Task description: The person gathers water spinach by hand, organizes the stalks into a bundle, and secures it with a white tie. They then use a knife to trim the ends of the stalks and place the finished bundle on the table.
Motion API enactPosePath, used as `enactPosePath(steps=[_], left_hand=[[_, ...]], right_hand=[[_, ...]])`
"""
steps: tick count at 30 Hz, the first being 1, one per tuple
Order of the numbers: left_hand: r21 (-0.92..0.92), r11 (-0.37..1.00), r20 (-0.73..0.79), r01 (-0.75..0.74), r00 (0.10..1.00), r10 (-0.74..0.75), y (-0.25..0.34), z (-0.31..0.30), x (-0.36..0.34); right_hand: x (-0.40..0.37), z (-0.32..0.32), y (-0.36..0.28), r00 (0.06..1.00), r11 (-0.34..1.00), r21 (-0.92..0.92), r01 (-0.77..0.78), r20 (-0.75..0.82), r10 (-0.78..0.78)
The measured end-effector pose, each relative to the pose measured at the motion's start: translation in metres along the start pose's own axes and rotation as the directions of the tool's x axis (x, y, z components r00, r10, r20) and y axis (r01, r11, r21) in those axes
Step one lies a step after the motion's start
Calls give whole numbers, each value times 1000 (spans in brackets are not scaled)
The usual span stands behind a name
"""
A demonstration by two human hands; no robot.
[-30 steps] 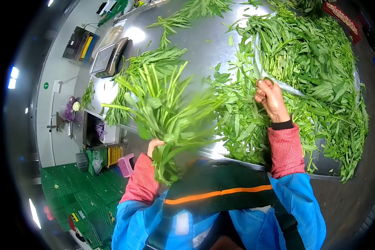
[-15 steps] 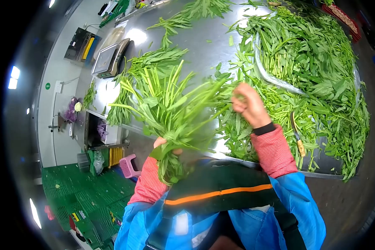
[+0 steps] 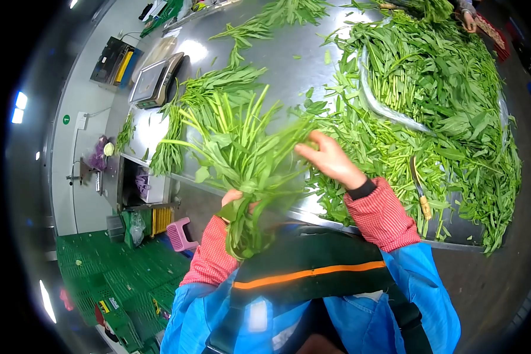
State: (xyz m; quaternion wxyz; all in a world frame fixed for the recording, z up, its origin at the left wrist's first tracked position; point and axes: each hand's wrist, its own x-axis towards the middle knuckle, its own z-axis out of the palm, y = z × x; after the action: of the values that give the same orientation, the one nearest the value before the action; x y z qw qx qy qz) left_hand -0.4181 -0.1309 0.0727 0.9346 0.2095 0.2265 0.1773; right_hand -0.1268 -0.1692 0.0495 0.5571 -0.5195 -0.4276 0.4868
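Observation:
My left hand [image 3: 235, 199] is wrapped round a bunch of leafy green stems [image 3: 242, 147], cut ends pointing up and away, leaves drooping below the grip. My right hand [image 3: 326, 154] is at the right edge of this bunch, thumb and fingers apart, near some blurred stems; no stem shows in its grasp. To the right lies a large pile of the same greens [image 3: 419, 88] on the metal table [image 3: 295, 71]. A sickle [image 3: 419, 187] with a wooden handle rests on the pile's near part.
A scale [image 3: 156, 81] stands at the table's left side, beside more greens [image 3: 224, 82]. A co-worker's hand [image 3: 469, 22] shows at the top right. A pink stool [image 3: 181, 235] and green crates [image 3: 106, 271] are on the floor at left.
My right hand has moved left to the bunch, and its fingers have opened. The bunch has shifted slightly in my left hand. A co-worker's hand has appeared at the top right.

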Motion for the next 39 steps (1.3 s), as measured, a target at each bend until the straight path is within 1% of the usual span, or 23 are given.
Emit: enactPosePath(steps=[1, 2, 3, 4, 6, 7, 9, 12, 16, 17, 18, 19, 20, 23, 24, 26, 27, 30, 32, 34, 36, 37, 39], left_hand=[[-98, 994, 103, 41, 994, -31, -3, -8, 4], [-145, 986, 79, 85, 994, -74, -5, -15, 1], [-195, 973, 56, 126, 992, -117, -5, -11, -1], [-105, 987, -100, 121, 986, -132, -5, -2, -2], [62, 985, -409, 159, 904, -120, -7, 17, -6], [65, 981, -489, 182, 863, -128, -5, 30, -8], [69, 974, -416, 216, 894, -168, -4, 11, -10], [41, 974, -428, 225, 884, -186, 3, 37, -11], [-7, 965, -371, 263, 895, -247, 9, 41, -6], [8, 961, -375, 276, 892, -253, 10, 39, -5], [23, 957, -381, 288, 888, -258, 11, 36, -4], [38, 954, -387, 298, 884, -261, 12, 35, -4], [68, 948, -387, 311, 884, -262, 13, 34, -4], [124, 938, -385, 324, 887, -255, 17, 33, -4], [119, 940, -383, 319, 888, -254, 17, 33, -5], [111, 937, -392, 330, 881, -264, 16, 30, -6], [111, 933, -401, 341, 875, -272, 16, 27, -5], [249, 910, -424, 331, 882, -204, 17, 20, -12], [284, 902, -383, 324, 901, -203, 22, 10, -19], [203, 930, -350, 308, 909, -225, 25, 20, -20], [231, 921, -381, 315, 900, -212, 29, 31, -16], [165, 933, -388, 318, 891, -235, 28, 27, -15], [305, 897, -457, 321, 875, -158, 27, 27, -10]], right_hand=[[3, 8, 2, 1000, 997, -80, 20, 2, -20], [1, 5, 2, 978, 978, 81, -190, 105, 182], [-2, -2, -4, 966, 930, 265, -256, 113, 233], [-6, -13, -13, 949, 843, 436, -316, 139, 284], [-14, -26, -25, 971, 843, 482, -238, 83, 226], [-15, -34, -25, 976, 815, 547, -193, 23, 216], [-12, -58, -21, 973, 842, 537, -58, -157, 167], [-16, -80, -20, 983, 789, 613, -41, -117, 142], [-18, -37, -45, 986, 954, 250, -165, 15, 166], [-12, -21, -33, 996, 997, 33, 72, -56, -70], [-12, -13, -51, 997, 997, -28, -68, 34, 69], [-12, -4, -46, 1000, 949, -315, 5, 23, 2], [-10, 2, -38, 997, 815, -574, 72, 33, -65], [-4, -2, -11, 994, 867, -491, 91, -10, -110], [-2, -4, 4, 954, 865, -479, 152, -157, -255], [-6, -15, 8, 959, 806, -577, 134, -129, -252], [-8, -18, 8, 977, 708, -701, 78, -88, -196], [-6, -44, 38, 935, 549, -836, 1, -194, -297], [-7, -63, 25, 932, 740, -668, -76, -312, -186], [-1, -71, 13, 945, 968, -221, -117, -324, 41], [-5, -53, -11, 956, 986, 104, -128, -253, 151], [-6, -38, -28, 976, 987, 100, -124, -165, 139], [-1, -11, -26, 994, 988, 114, -107, -7, 109]])
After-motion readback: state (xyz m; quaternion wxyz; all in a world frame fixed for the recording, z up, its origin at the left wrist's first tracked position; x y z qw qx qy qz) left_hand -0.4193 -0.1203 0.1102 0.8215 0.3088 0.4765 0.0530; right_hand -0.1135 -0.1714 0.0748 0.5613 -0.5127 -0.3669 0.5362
